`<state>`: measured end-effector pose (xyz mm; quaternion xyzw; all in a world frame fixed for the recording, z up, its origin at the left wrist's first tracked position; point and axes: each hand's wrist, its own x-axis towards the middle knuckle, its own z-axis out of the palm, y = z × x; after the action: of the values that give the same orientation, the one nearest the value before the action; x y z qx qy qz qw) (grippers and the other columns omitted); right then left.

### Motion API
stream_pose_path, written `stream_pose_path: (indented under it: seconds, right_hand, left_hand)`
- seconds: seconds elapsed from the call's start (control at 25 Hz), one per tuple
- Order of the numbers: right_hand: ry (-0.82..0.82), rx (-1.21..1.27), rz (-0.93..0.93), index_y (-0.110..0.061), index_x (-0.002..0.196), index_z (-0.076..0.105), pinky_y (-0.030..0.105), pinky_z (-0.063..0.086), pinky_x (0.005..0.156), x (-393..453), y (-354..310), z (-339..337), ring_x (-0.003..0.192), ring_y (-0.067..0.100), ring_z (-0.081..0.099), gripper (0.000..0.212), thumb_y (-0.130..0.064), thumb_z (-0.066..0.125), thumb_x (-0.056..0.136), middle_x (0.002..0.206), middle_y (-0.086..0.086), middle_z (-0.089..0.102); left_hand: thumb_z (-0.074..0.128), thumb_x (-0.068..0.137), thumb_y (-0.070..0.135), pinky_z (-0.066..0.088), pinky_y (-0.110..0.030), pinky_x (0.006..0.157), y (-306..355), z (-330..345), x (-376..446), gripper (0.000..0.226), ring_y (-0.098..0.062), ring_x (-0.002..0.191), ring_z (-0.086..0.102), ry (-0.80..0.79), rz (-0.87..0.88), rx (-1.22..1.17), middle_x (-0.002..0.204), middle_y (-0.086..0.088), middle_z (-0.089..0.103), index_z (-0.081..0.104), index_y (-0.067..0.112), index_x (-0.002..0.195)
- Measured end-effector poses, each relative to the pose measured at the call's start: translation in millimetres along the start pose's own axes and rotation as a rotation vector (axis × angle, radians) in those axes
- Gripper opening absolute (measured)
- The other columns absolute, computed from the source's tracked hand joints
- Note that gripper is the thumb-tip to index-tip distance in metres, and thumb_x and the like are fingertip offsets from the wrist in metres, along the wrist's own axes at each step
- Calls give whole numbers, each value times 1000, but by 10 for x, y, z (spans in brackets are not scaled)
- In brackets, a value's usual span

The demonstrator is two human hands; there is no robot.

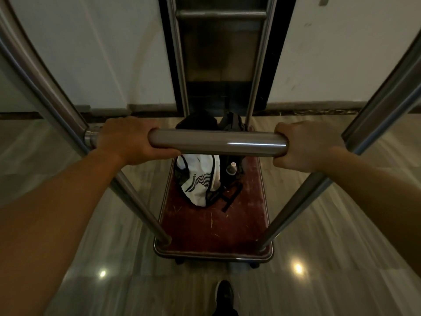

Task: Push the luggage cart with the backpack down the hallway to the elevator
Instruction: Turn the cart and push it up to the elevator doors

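Clearly the pushing step is under way: the left hand (127, 141) and the right hand (305, 144) are each curled tight around the near handlebar (216, 142) of the luggage cart (214, 224), one at either end. The white-and-black backpack (198, 179) lies on the cart's red deck toward its far end, with a darker bag (231, 124) and a small bottle (232, 168) just beside it on the right. Beyond the cart's far uprights stands a dark-framed opening (218, 53) in the white wall, probably the elevator. Next, I judge, comes an even push from both hands to keep the cart straight toward that opening, slowing before the threshold.
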<state>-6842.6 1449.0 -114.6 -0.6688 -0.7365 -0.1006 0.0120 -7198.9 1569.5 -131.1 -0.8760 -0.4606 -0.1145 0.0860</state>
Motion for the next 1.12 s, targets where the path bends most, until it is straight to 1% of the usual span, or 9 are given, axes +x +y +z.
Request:
stream_pose_path:
  seconds: [0.12,0.24,0.4,0.52,0.6,0.72,0.84,0.96,1.12]
  right_hand:
    - [14,25,19,-39,82,38,31,24,51,409,77,101,54,14,40,43,-69,40,51,59,-15,39]
    - [-23,28,37,-37,83,42,30,25,51,869,162,199,55,14,43,44,-68,42,52,62,-13,43]
    - [-59,59,53,-39,88,42,31,35,54,1461,327,360,57,11,47,41,-66,49,58,68,-12,50]
    - [-73,65,69,-39,89,40,33,43,57,1873,395,423,61,13,51,43,-68,51,59,73,-10,54]
    - [-85,63,92,-39,90,41,36,48,61,2128,439,458,63,14,52,44,-69,51,59,73,-11,54]
    - [-98,76,112,-40,91,41,34,45,59,2517,521,530,63,13,51,44,-69,51,59,74,-12,53]
    - [-94,85,122,-41,94,43,33,43,60,2876,565,595,64,13,52,43,-65,56,61,76,-11,55]
    - [-68,89,146,-40,92,45,32,40,58,3245,611,654,62,12,51,41,-65,54,60,74,-13,55]
    - [-103,95,182,-40,93,44,33,46,63,3801,660,752,65,11,53,42,-63,55,60,76,-13,56]
  left_hand:
    - [27,53,102,49,-34,55,-204,108,367,79,-16,55,55,5,-3,-28,65,8,59,58,35,79]
    - [28,53,102,50,-35,58,-405,211,773,78,-14,57,56,-14,-21,-47,65,9,60,58,35,79]
    - [31,50,100,49,-34,63,-689,354,1324,76,-15,64,58,-44,-51,-52,70,10,61,59,38,83]
    - [33,51,98,43,-32,61,-858,433,1723,72,-13,63,57,-47,-47,-35,68,13,59,58,38,82]
    - [34,51,97,46,-33,62,-984,502,1977,73,-14,64,59,-47,-45,-26,70,10,63,59,37,83]
    - [35,52,97,49,-34,63,-1210,640,2360,71,-14,63,60,-52,-25,-51,71,9,64,57,38,84]
    - [37,53,96,41,-29,56,-1437,770,2699,67,-12,57,56,-15,8,-63,68,10,62,55,39,82]
    - [37,55,96,34,-26,51,-1650,897,3065,66,-11,52,53,28,51,-61,62,12,58,57,38,80]
    - [36,55,96,41,-28,52,-1976,1090,3591,67,-12,51,55,63,79,-79,61,12,60,59,38,78]
